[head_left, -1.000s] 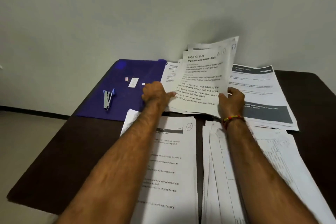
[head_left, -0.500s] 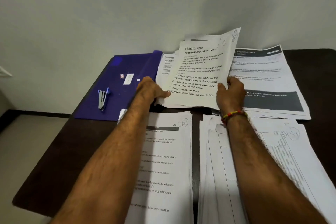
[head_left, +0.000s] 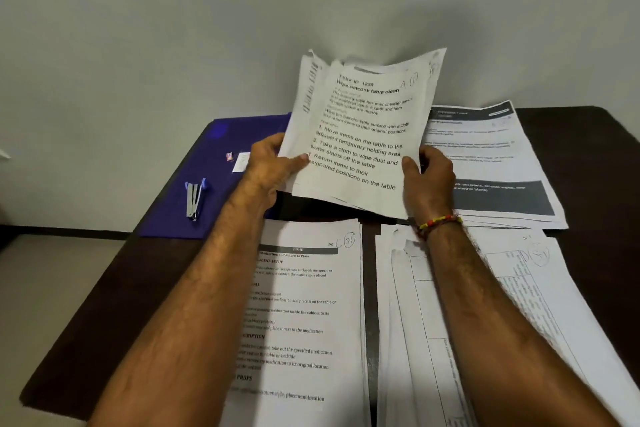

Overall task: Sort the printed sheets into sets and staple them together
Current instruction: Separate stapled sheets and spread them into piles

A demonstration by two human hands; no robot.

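Dark table [head_left: 104,305] against pale wall. I have left hand [head_left: 268,166] and right hand [head_left: 427,177] gripping side edges of sheaf [head_left: 360,135], lifted off table, tilted up. Sorting step, I judge; next: square edges, reach stapler [head_left: 194,198] on blue folder [head_left: 221,149]. Count: one stapler, three stacks lying flat.

Matt paper sheets [head_left: 363,135]; seemingly glossy plastic folder [head_left: 214,184]

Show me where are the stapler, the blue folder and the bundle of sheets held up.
stapler [head_left: 194,198]: head view, its metal body.
blue folder [head_left: 221,163]: head view, bare cover.
held bundle [head_left: 360,135]: head view, front sheet.
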